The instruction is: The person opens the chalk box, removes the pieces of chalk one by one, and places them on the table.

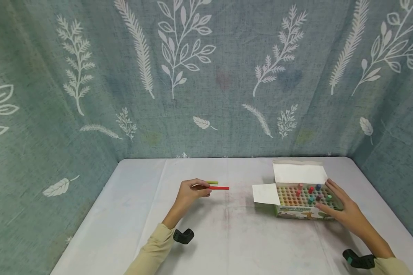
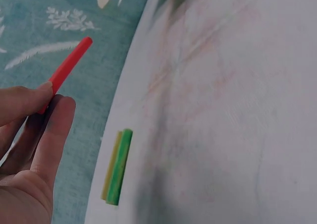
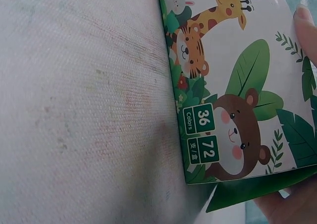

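Observation:
My left hand (image 1: 192, 191) pinches a red crayon (image 1: 220, 188) between thumb and fingers, over the table's far middle. In the left wrist view the red crayon (image 2: 72, 60) points up and away from the fingertips. Just beyond that hand, a green crayon (image 2: 119, 167) and a yellow-green crayon (image 2: 110, 167) lie side by side on the table. My right hand (image 1: 347, 212) holds the right end of the crayon box (image 1: 296, 212), thumb at the front edge and fingers at the back. Several crayons stand in the box's tray of holes (image 1: 287, 194).
A white lid flap (image 1: 300, 172) stands open behind the box, and a side flap (image 1: 265, 193) spreads out to its left. The white table (image 1: 247, 244) carries faint coloured smudges. A leaf-patterned curtain (image 1: 227, 126) hangs behind and beside the table.

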`<state>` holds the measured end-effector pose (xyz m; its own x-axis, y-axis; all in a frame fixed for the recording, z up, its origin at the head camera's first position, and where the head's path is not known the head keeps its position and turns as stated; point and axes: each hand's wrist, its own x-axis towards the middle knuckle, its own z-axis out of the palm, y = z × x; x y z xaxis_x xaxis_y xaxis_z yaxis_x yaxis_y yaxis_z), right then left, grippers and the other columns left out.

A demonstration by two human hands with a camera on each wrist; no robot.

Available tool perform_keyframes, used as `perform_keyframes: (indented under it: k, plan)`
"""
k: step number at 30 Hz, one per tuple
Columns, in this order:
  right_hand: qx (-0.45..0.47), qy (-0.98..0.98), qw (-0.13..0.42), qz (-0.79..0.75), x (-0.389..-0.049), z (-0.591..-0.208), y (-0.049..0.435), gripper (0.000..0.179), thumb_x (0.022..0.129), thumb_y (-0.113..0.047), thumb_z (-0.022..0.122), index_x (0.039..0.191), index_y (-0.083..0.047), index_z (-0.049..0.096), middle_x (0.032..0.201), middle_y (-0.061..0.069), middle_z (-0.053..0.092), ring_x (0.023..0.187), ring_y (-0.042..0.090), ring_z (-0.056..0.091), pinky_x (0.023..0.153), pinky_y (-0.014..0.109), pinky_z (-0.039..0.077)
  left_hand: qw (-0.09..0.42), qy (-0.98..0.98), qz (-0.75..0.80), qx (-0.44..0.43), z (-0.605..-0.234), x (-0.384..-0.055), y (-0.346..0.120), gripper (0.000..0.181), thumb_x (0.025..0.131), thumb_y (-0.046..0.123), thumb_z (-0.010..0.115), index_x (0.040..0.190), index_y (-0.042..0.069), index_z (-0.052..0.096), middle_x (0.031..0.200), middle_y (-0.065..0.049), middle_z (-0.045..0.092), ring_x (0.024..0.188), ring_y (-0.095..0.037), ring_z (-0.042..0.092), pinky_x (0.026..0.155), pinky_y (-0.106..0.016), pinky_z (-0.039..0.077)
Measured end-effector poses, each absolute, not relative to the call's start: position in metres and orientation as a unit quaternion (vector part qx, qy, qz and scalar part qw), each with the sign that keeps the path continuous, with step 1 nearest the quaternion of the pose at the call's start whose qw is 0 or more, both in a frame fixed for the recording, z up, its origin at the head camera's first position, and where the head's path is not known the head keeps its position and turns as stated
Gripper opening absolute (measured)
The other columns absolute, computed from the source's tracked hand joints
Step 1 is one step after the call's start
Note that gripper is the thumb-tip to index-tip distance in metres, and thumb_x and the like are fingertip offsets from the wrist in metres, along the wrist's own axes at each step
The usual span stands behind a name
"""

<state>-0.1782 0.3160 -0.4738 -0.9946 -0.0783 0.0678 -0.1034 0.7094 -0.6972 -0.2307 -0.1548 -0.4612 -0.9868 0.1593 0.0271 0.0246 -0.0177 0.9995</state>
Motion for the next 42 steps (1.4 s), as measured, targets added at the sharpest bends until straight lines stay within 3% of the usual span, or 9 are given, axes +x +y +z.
perform_keyframes:
  k: [7,13,30,42]
  plan:
    - [0.056,-0.924,0.018,0.377,-0.179,-0.475,0.316,0.09,0.088,-0.04,0.066,0.153,-0.016,0.008,0.158,0.014,0.001,0.138,0.05,0.004,0.086,0.078,0.019,0.045,0.707,0.704,0.046,-0.474,-0.233,-0.165,0.022,0.079,-0.005,0.072,0.099,-0.011,0.067,0.11,-0.028,0.059,0.096,-0.042,0.063,0.077,-0.04,0.056]
    - [0.06,-0.926,0.025,0.373,-0.177,-0.475,0.318,0.088,0.089,-0.037,0.065,0.153,-0.014,0.009,0.157,0.014,0.001,0.137,0.051,0.003,0.084,0.078,0.019,0.036,0.716,0.696,0.037,-0.485,-0.24,-0.172,0.019,0.079,-0.006,0.072,0.096,-0.01,0.068,0.101,-0.024,0.063,0.093,-0.041,0.064,0.075,-0.041,0.056]
    - [0.066,-0.92,0.031,0.384,-0.178,-0.477,0.32,0.088,0.088,-0.035,0.067,0.153,-0.014,0.01,0.157,0.014,0.002,0.138,0.05,0.003,0.086,0.078,0.018,0.009,0.78,0.625,-0.036,-0.494,-0.25,-0.179,0.016,0.076,-0.003,0.076,0.091,-0.003,0.072,0.09,-0.015,0.068,0.077,-0.024,0.069,0.068,-0.035,0.057]
    - [0.068,-0.921,0.029,0.382,-0.178,-0.476,0.321,0.088,0.089,-0.035,0.066,0.153,-0.015,0.01,0.157,0.014,0.002,0.137,0.051,0.004,0.085,0.078,0.018,-0.044,0.876,0.48,0.011,-0.498,-0.251,-0.177,0.009,0.076,0.001,0.077,0.083,0.007,0.074,0.077,-0.004,0.069,0.065,-0.015,0.063,0.057,-0.027,0.051]
